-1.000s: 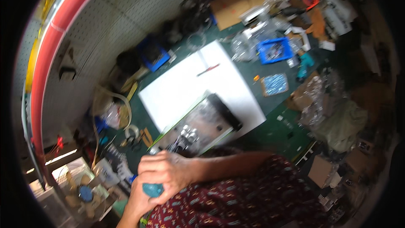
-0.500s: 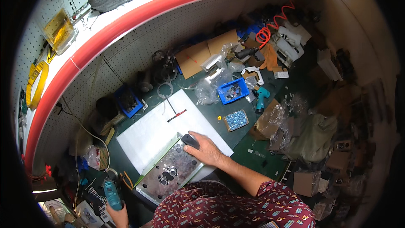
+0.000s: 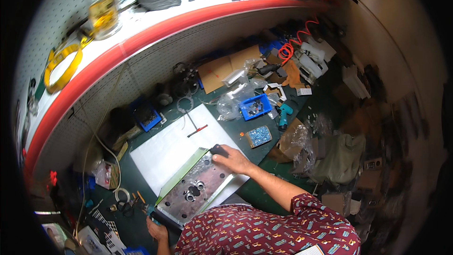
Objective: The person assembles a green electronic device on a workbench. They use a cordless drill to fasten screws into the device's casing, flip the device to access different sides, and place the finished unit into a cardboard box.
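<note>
A metal box-like casing (image 3: pixel 200 179), with round holes and two ring fittings in its face, lies tilted in front of me. Its long side is pale green. My right hand (image 3: pixel 232 160) is closed on a black block-like piece (image 3: pixel 218 149) at the casing's far right corner, with the fingertips partly hidden. At the near left corner, my left hand (image 3: pixel 158 230) grips a teal power screwdriver (image 3: pixel 150 209). The tool is close beside the casing; whether its tip touches is hidden. Under the casing lies a white sheet (image 3: pixel 165 144) with a red-handled T-shaped tool (image 3: pixel 197 131) on it.
Further right stand a blue bin of small parts (image 3: pixel 255 107), a box of bluish screws (image 3: pixel 259 137) and a teal drill (image 3: pixel 284 116). Plastic bags and cardboard (image 3: pixel 214 73) fill the back. A red-edged shelf (image 3: pixel 155 33) spans above. Cables hang at the left.
My left hand has brought the teal power screwdriver rightward from the left side to the casing's near left corner. The right hand stays on the black piece. The whole view has shifted slightly.
</note>
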Demonstrator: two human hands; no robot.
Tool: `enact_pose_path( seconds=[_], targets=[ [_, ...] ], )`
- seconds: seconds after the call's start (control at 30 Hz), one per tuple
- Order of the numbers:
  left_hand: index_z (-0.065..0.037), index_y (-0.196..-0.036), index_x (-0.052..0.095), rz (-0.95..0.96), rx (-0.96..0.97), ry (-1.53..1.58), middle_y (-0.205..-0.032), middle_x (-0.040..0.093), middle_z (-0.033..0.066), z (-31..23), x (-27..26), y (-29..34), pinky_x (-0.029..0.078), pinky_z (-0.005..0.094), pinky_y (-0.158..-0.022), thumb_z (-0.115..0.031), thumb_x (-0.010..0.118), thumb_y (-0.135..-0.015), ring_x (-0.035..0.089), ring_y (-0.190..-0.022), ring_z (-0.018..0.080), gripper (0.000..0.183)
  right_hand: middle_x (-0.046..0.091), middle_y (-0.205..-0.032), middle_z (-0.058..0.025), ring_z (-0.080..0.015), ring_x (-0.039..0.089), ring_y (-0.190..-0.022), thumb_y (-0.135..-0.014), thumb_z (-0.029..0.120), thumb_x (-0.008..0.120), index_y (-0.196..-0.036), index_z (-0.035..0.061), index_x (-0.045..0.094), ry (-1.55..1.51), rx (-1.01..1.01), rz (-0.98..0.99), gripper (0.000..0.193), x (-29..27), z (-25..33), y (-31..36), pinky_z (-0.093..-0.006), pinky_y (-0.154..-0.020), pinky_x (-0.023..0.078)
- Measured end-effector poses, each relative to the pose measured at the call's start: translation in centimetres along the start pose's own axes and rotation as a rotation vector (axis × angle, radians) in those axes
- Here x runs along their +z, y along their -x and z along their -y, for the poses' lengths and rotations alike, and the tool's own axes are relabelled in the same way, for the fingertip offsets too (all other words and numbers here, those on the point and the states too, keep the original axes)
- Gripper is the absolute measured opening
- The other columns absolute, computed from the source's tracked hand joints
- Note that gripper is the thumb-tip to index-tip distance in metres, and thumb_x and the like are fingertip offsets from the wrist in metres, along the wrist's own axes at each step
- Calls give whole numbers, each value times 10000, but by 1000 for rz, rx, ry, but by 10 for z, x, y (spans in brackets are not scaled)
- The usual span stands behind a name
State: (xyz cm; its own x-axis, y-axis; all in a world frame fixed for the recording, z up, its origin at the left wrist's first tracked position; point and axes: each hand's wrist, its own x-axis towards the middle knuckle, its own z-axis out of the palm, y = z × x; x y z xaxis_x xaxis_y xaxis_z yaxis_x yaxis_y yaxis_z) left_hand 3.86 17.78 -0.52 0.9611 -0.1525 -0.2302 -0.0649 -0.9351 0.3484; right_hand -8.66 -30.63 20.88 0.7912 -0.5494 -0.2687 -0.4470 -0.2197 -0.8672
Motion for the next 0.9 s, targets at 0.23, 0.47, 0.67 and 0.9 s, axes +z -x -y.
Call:
enact_pose_path(
  seconds=[0.23, 0.47, 0.67, 0.9],
  targets=[
    [-66, -1333, 622, 124, -421, 1365, -1219, 684, 156, -71, -1, 6, 536, 475, -925, -278, 656, -1001, 679, -1016, 323, 395, 625, -1338, -72, -221, 538, -1256, -1014, 668, 495, -1394, 121, 638, -798, 527, -51, 681, -9, -53, -15, -404, -1085, 427],
    [-91, -1407, 618, 690, -618, 1884, -1312, 694, 132, -147, -2, 19, 557, 437, -982, -616, 555, -1004, 685, -1122, 279, 665, 576, -1485, -147, -356, 575, -1298, -1006, 723, 399, -1521, 114, 510, -882, 767, 453, 805, 22, -109, -42, -530, -1086, 473],
    [-123, -1543, 489, 659, -723, 1752, -1468, 599, 113, -175, -26, 68, 505, 416, -1069, -619, 490, -1044, 620, -1265, 244, 704, 723, -1143, -104, -272, 698, -1012, -1012, 546, 520, -1257, 73, 650, -846, 754, 501, 548, -9, -133, -39, -428, -859, 585],
    [-118, -1630, 312, 532, -346, 1564, -1635, 360, 87, -197, -25, 81, 355, 388, -1184, -699, 366, -1041, 394, -1457, 229, 829, 703, -1211, -103, -252, 697, -1053, -1029, 534, 515, -1378, 71, 588, -836, 498, 546, 584, -24, -121, -50, -378, -895, 575]
  ],
)
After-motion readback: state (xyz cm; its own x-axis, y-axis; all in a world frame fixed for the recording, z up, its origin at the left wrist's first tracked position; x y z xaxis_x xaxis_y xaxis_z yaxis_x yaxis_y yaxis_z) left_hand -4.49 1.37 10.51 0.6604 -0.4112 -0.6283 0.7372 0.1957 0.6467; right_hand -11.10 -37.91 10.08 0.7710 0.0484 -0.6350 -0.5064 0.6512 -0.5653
